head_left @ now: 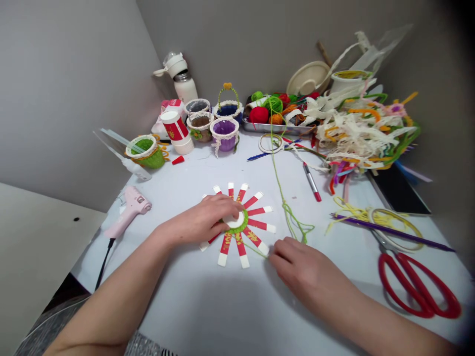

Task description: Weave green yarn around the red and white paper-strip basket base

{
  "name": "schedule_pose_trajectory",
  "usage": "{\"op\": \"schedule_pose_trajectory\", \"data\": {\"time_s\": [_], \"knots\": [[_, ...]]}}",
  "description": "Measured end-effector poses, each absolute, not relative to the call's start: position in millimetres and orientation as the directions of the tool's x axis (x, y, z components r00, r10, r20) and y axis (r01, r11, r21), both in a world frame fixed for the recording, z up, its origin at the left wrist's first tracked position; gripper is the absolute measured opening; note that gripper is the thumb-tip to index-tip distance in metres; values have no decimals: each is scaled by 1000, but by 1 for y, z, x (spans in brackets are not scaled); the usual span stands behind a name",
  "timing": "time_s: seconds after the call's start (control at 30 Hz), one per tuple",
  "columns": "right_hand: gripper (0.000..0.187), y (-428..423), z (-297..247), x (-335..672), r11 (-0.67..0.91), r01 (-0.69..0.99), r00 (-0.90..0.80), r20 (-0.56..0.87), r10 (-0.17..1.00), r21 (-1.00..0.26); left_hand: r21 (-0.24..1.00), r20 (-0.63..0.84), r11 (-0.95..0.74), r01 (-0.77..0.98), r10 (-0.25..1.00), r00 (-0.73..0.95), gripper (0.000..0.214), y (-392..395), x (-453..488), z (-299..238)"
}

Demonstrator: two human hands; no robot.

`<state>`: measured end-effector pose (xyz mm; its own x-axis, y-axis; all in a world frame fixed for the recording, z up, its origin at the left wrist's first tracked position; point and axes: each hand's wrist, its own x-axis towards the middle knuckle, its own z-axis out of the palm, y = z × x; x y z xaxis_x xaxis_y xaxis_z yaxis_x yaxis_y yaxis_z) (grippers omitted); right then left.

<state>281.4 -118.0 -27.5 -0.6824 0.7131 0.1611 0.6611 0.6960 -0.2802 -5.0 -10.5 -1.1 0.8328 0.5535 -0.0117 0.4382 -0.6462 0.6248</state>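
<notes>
1. Red-and-white paper cup [253,225], slit and opened flat into rays, lies mid-bench [208,306], base central. Woven green band [238,230] rings the base.
2. Left hand [208,215] over the base and band, fingers bent and close together, bearing down; whether the thumb grips an edge, cannot tell. Probably so placed to stop the cup turning.
3. Right hand [304,262] just beyond the near-right rays, fingertips pinching green yarn [286,206]. Short length from band to fingertips runs nearly straight; seems held out to keep tension.
4. Slack yarn loops loosely beyond the right hand, then runs far toward the metal tray [260,127]; looseness likely lets it feed freely.
5. Rays: eleven white ends counted; others may hide under the left hand.
6. Small pots [224,137]: five, one far left, four grouped far centre. One has an arched handle.
7. Yarn balls [259,114] in tray: at least four (two green, one red, one orange); the heap hides more.
8. Pale rings [414,243]: two, one by the tray, one at right by the scissors.
9. Scissors [411,282]: one pair, red handles facing near right, presumably for easy reach.
10. Pink glue gun [129,208]: one, on its side at left, cord trailing off the near edge, perhaps to stay clear of the work.
11. Red-capped marker [311,182]: one, right of the yarn. Purple rod [393,232]: one, lying across the right-hand ring.
</notes>
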Motion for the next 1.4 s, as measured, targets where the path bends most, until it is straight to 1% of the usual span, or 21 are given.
{"op": "schedule_pose_trajectory", "data": {"time_s": [0.1,0.2,0.37,0.6,0.77,1.0,1.1,1.27,1.4], "knots": [[22,-123,-24,279,747,641,-730,162,664,-178,646,13,-648,404,539,842,18,-10,-6,-2],[24,-129,-22,277,769,630,-745,196,637,-107,658,30,-651,379,525,850,18,-9,-5,-1],[25,-135,-22,277,757,651,-735,208,645,-47,670,45,-649,359,519,854,13,-10,-5,1],[26,-133,-23,280,728,685,-710,211,672,-15,677,26,-640,364,514,857,17,-10,-6,1],[33,-125,-21,282,711,702,-690,215,692,-37,681,12,-630,373,519,854,18,-11,-6,1],[35,-119,-21,286,691,716,-664,211,717,-98,684,16,-626,375,527,850,14,-11,-6,1],[34,-119,-20,287,707,694,-675,216,705,-137,695,18,-614,374,535,845,15,-10,-6,1],[32,-126,-15,284,737,658,-705,214,676,-157,704,5,-605,372,528,849,15,-9,-6,4],[26,-135,-21,281,768,590,-755,165,634,-249,709,8,-613,350,504,864,18,-9,-6,5]]}}
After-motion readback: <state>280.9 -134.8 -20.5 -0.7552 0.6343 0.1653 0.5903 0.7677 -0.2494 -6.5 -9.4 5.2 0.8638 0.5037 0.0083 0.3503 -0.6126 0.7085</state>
